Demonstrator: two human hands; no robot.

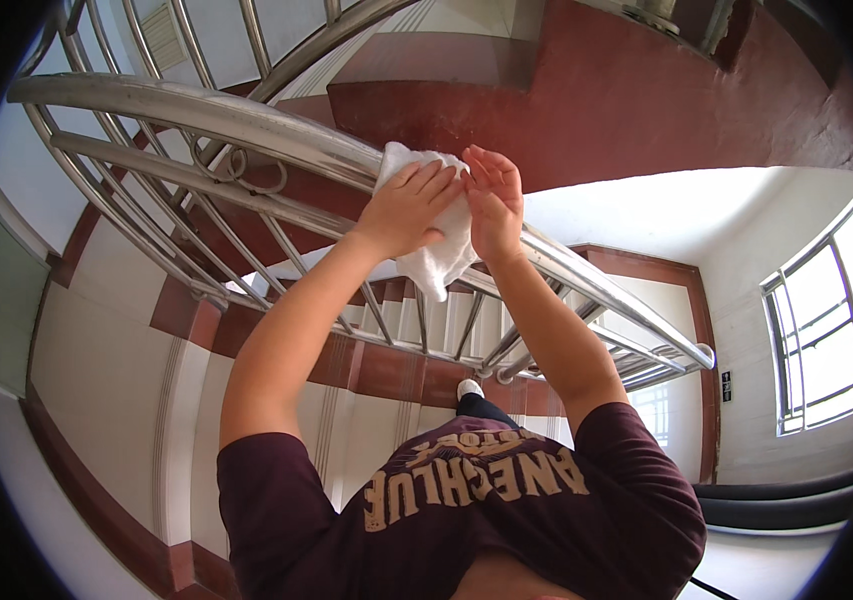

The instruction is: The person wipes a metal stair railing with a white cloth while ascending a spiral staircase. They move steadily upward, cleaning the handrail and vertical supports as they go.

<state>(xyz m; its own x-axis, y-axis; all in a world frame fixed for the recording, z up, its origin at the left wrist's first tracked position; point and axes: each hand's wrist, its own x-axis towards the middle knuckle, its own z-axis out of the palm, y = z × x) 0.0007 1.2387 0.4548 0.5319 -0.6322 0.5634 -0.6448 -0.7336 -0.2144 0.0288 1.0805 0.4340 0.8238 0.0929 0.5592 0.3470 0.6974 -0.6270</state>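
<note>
A white cloth (437, 259) is draped over the stainless steel handrail (246, 120) in the middle of the view, hanging down on the near side. My left hand (405, 206) lies on the cloth with its fingers stretched, pressing it against the rail without closing round it. At the cloth's right edge is my right hand (495, 202), raised with the fingers bent and a little apart. Whether its fingertips touch the cloth I cannot tell. The handrail runs on to the right beneath my right wrist.
Metal balusters (422, 322) stand below the handrail, with stairs (246, 420) of pale treads and red-brown edges around them. A barred window (820, 322) is in the right wall. Black pipes (779, 506) run low at the right. One white shoe (470, 388) stands near the baluster feet.
</note>
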